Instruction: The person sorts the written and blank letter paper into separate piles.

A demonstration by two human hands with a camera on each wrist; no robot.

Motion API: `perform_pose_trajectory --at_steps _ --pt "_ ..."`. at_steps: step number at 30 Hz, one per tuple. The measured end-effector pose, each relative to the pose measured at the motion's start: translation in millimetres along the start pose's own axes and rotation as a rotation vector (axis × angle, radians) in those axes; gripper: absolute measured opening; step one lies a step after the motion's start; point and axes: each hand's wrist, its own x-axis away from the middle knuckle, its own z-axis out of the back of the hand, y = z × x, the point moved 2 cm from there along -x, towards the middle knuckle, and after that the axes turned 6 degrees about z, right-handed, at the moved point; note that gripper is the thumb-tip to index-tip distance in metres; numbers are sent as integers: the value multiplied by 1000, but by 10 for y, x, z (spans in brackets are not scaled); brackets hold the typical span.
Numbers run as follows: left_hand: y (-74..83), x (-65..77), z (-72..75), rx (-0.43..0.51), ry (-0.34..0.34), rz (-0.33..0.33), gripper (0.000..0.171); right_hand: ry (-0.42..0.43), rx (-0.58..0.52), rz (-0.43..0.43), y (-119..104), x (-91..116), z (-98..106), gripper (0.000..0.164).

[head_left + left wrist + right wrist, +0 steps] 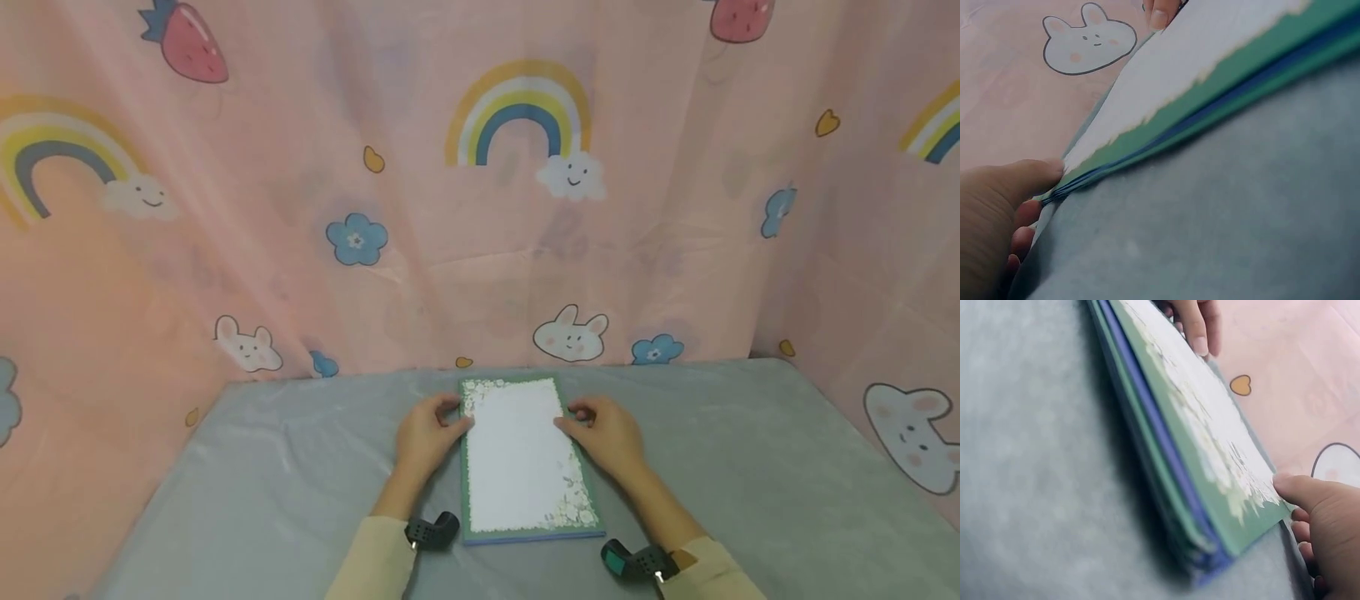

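Observation:
A rectangular stack of paper layers (517, 462) lies flat in front of me, its long sides running away from me. The top is white with a green, floral border; green and blue layers show along the edge in both wrist views. My left hand (426, 435) pinches the left long edge toward the far end, thumb on the white face and fingertips beneath. Across from it, my right hand (611, 437) pinches the right edge in the same way, thumb on top (1291, 490). In the left wrist view, the layers (1079, 178) are pressed together at the left thumb.
A grey cloth (750, 467) covers the table under the stack. Behind and at both sides hang pink curtains (465, 292) printed with rainbows, rabbits and flowers. Each wrist carries a black strap (432, 532) below a beige sleeve (371, 554).

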Motion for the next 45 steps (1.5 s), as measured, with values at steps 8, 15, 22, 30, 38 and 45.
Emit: perform_pose_trajectory --at_steps 8,15,22,30,38,45 --pt "-3 5 -6 -47 -9 -38 30 -37 -98 -83 24 -33 12 31" --pt "19 10 -6 -66 -14 -39 30 -17 -168 -114 36 -35 39 28" --pt "23 15 -5 -88 -15 -43 29 -2 -214 -153 44 -40 39 28" --pt "48 22 3 -90 -18 -49 30 22 -225 -162 38 -37 51 27" --pt "49 27 -8 -97 -26 -44 29 45 -177 -107 59 -27 43 20" --pt "50 32 -4 -78 -22 -52 28 43 -171 -142 47 -40 40 15"
